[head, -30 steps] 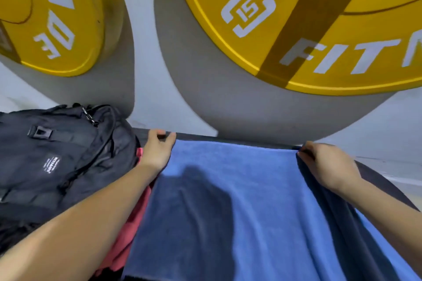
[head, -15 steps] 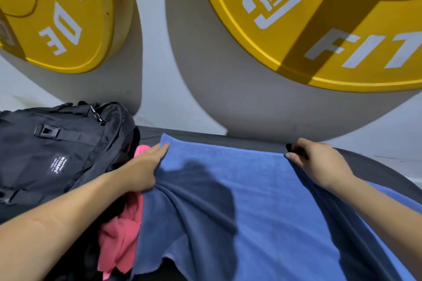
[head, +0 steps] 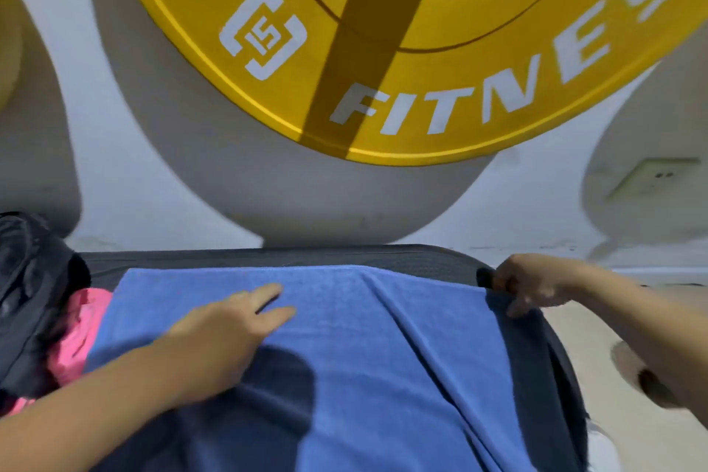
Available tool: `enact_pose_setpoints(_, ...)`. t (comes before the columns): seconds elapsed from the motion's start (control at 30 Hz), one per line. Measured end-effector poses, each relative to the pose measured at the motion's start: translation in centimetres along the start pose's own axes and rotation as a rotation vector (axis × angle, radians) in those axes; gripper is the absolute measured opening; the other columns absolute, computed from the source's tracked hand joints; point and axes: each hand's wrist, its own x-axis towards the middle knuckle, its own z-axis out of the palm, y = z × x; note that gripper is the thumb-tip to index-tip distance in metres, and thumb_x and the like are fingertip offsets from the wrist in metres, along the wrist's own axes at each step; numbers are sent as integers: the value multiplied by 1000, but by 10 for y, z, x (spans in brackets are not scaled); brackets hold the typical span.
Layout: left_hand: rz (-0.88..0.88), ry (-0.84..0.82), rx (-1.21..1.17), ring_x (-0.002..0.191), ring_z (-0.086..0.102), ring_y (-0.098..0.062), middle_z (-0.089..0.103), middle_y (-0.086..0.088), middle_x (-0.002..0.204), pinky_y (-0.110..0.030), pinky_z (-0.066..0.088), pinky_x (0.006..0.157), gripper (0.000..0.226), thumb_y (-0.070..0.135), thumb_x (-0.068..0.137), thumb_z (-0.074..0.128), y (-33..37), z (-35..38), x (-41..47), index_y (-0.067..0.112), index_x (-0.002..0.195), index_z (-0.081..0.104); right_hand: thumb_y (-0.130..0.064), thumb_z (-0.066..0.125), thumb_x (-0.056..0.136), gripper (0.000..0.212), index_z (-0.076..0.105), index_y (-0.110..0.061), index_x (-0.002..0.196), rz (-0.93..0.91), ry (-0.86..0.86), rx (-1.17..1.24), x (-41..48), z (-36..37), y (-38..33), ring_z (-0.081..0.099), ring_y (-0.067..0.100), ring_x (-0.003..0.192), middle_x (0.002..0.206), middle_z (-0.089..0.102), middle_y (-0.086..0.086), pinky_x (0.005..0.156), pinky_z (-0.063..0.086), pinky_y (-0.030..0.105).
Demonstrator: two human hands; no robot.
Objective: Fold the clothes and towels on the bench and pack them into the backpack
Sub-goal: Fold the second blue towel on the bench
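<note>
One blue towel (head: 344, 337): spread open on the bench (head: 268, 255), under and between your hands, with no fold made yet.
Left hand (head: 226, 326): lies flat with the fingers straight, pressing the towel's left half.
Right hand (head: 532, 285): fingers curled, pinching the towel's far right corner at the bench's end.
Towel's lie: the far edge runs straight along the bench's back edge, from beyond your left hand to your right hand. The cloth runs toward you and out of frame, so you cannot tell which side is the longer.
Pink garment (head: 82, 330): bunched just left of your left hand, against the backpack, apparently unfolded.
Backpack (head: 27, 299): farther left of your left hand, and mostly cut off; whether it is open cannot be told.
Progress: early, by the look of it. You still have the towel to fold, the pink garment to fold, and both to pack.
</note>
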Motion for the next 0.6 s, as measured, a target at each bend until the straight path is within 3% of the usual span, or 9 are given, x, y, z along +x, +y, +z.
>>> enact_pose_setpoints(0.03,101,-26,-46,113,58,-16,42,4,141,-27,54,78,61,9,72,58,27,-4,8,39,122,40,-21,73,74,18,56,-26,74,13,-3,26,-2,3,8,51,12,69,71,55,-10,56,37,23)
enact_pose_setpoints(0.13,349,-183,-89,116,45,-25,25,6,136,-38,45,80,43,14,89,48,116,-1,31,31,128,38,-27,74,76,12,63,-26,71,46,-24,177,-10,10,27,53,12,73,69,56,-9,62,40,23)
enact_pose_setpoints(0.27,313,-181,-173,95,49,-25,41,-3,109,-36,36,57,24,21,87,56,208,6,62,20,111,54,-25,74,80,20,61,-14,69,39,49,591,-16,25,44,48,16,64,66,55,1,50,30,21)
enact_pose_setpoints(0.3,287,-142,-194,84,56,-22,49,-2,96,-33,37,48,20,29,79,63,225,11,69,22,97,62,-21,72,82,17,62,-12,71,44,84,677,-15,29,47,50,16,62,66,56,3,48,27,21)
enact_pose_setpoints(0.37,213,-161,-246,61,59,-12,53,7,72,-23,37,36,33,55,56,69,256,3,77,27,73,67,-12,67,86,14,61,-9,74,72,151,821,-12,36,52,49,15,53,63,56,5,44,23,20)
enact_pose_setpoints(0.4,183,-147,-278,62,61,-12,56,6,73,-24,40,39,39,61,55,68,270,3,78,28,77,68,-9,65,87,15,60,-7,73,84,171,889,-10,38,53,44,15,48,59,53,5,43,21,20)
enact_pose_setpoints(0.43,159,-175,-375,76,63,-18,61,0,86,-30,44,49,45,60,64,66,283,1,82,26,94,67,-7,64,88,18,57,-7,72,93,184,954,-8,39,53,39,15,45,56,50,5,41,21,19)
enact_pose_setpoints(0.5,34,-228,-445,108,52,-35,49,-20,121,-43,38,70,61,45,86,57,312,4,90,12,134,39,-6,62,89,23,52,-7,70,111,208,1066,-5,41,54,36,16,42,55,45,7,38,25,17)
enact_pose_setpoints(0.6,8,-263,-372,109,49,-41,37,-29,129,-45,31,71,72,31,91,53,330,1,99,18,147,10,-8,61,92,24,50,-9,70,145,237,1240,-4,41,54,49,18,41,60,48,9,37,39,17)
